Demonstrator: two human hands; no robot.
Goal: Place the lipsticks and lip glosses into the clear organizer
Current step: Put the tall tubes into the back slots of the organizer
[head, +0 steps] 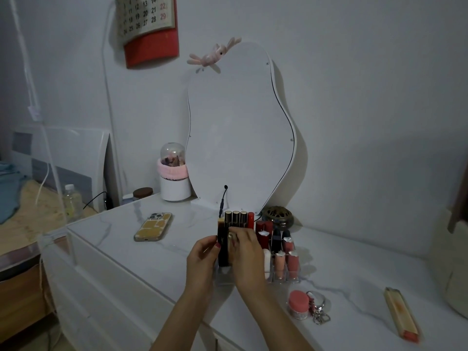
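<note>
The clear organizer (286, 279) stands on the white dresser in front of the mirror. Several dark gold-capped lipsticks (236, 218) and a red one (250, 220) stand in its back row. Red tubes (263, 234), dark-capped glosses (276, 239) and pink glosses (293, 262) fill its right side. My left hand (202, 259) and my right hand (247, 254) both grip a dark lipstick tube (223, 247), which is upright at the organizer's front left. My right hand hides the compartments under it.
A phone (153, 226) lies left of the organizer. A pink-lidded jar (298, 304) and a keyring (319, 310) sit at the front right. A long clear box (401, 314) lies far right. A brass dish (277, 216) and a wavy mirror (240, 127) stand behind.
</note>
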